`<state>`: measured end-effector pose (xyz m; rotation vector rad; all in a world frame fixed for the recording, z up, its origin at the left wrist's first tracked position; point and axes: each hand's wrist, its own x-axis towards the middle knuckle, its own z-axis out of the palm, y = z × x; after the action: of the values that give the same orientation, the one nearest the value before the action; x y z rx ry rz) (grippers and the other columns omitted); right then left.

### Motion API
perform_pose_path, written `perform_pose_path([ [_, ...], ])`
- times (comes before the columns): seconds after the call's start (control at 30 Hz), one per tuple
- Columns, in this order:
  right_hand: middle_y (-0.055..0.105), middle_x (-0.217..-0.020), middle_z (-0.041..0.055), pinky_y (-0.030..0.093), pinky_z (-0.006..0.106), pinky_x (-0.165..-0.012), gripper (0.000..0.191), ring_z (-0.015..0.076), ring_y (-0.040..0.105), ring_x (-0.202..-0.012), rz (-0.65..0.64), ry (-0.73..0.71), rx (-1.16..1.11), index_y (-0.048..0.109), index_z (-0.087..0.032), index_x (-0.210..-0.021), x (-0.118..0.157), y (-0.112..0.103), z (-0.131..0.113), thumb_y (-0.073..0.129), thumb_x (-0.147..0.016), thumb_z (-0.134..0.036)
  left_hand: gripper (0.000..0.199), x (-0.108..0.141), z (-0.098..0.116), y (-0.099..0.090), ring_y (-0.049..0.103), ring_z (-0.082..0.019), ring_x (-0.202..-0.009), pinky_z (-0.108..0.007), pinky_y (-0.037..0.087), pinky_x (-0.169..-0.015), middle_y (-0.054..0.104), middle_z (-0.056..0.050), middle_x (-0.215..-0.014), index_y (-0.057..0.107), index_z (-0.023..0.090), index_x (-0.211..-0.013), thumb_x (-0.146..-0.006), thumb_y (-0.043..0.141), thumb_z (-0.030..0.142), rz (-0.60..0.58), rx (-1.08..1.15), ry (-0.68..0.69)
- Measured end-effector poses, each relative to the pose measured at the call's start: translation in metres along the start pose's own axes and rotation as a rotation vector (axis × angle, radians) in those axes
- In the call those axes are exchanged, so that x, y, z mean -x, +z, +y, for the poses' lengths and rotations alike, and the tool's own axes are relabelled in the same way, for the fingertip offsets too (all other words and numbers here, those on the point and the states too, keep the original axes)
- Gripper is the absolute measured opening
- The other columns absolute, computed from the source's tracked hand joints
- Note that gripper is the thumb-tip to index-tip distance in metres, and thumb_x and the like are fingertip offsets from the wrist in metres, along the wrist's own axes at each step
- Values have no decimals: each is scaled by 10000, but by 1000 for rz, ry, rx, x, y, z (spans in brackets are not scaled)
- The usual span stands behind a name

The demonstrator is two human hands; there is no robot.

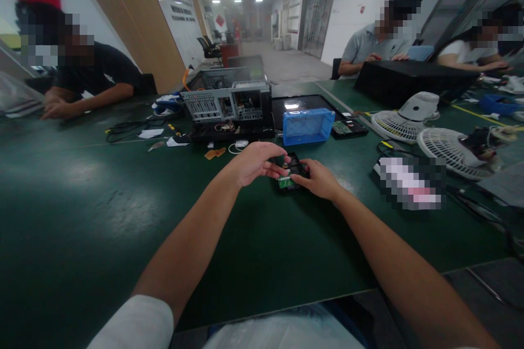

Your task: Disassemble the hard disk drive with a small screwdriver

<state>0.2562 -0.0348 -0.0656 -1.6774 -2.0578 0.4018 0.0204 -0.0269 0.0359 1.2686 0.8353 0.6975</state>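
A small open black plastic housing [291,186] with a green circuit board [285,180] in it lies on the green table in front of me. My right hand [320,179] grips its right side, thumb near the board and fingers at the far edge. Over the left part of the housing, my left hand [262,163] is curled with its fingertips close together near the board. Whatever those fingertips may pinch is too small to make out. Both hands partly cover the housing.
Beyond my hands stand a blue plastic bin [308,126] and an opened computer case [227,101]. Another board in a black casing [349,127] lies right of the bin. White fan parts [395,125] and cables are at the right. People sit on both sides.
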Motion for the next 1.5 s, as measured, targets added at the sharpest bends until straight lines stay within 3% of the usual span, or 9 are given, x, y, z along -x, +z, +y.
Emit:
perform_pose_path([
  [0.23,639,-1133,132,479,338,-843,633,251,625,-989,-1,-3,-6,564,-176,-1338,0,1,1,651,-868,-592,256,-1,-1,-2,604,-100,-605,-204,454,-529,681,-78,-863,739,139,-972,-835,659,339,72,-79,27],
  [0.5,655,-1088,121,467,335,-837,608,246,614,-967,20,-29,-15,586,-173,-1313,-2,3,3,663,-865,-578,283,-3,-5,-3,642,-120,-621,-217,471,-500,700,-105,-1021,691,149,-1036,-839,675,351,-94,14,16],
  [0.67,652,-1088,121,467,331,-815,615,241,619,-949,16,-24,-17,579,-179,-1321,-1,4,4,663,-864,-581,278,-5,-7,-4,697,-169,-651,-233,510,-496,711,-136,-1042,673,142,-1026,-847,666,355,-127,83,-51],
  [0.93,648,-1096,124,470,329,-820,598,244,619,-968,11,-21,-2,587,-185,-1303,-1,3,4,655,-868,-590,258,-1,-1,-4,731,-196,-768,-278,600,-683,707,-152,-988,715,97,-1033,-868,658,288,-110,130,-73],
  [1.07,647,-1106,127,475,329,-826,595,242,623,-966,10,-19,-4,590,-181,-1295,-1,3,3,656,-868,-590,266,-1,-1,-4,732,-204,-754,-299,604,-692,709,-135,-967,717,111,-1036,-826,690,273,-75,130,-59],
  [1.3,650,-1112,132,478,337,-847,609,246,625,-976,2,-16,2,574,-174,-1318,0,3,2,653,-872,-582,292,-3,-2,-6,691,-163,-660,-226,490,-522,731,-139,-1011,681,142,-983,-761,723,328,-11,66,-69],
  [1.5,646,-1133,135,475,335,-853,596,246,625,-991,0,-17,6,582,-175,-1306,0,2,2,657,-871,-576,228,-5,-4,-4,564,-95,-574,-211,377,-478,719,-112,-928,686,130,-880,-751,702,317,69,5,-36],
])
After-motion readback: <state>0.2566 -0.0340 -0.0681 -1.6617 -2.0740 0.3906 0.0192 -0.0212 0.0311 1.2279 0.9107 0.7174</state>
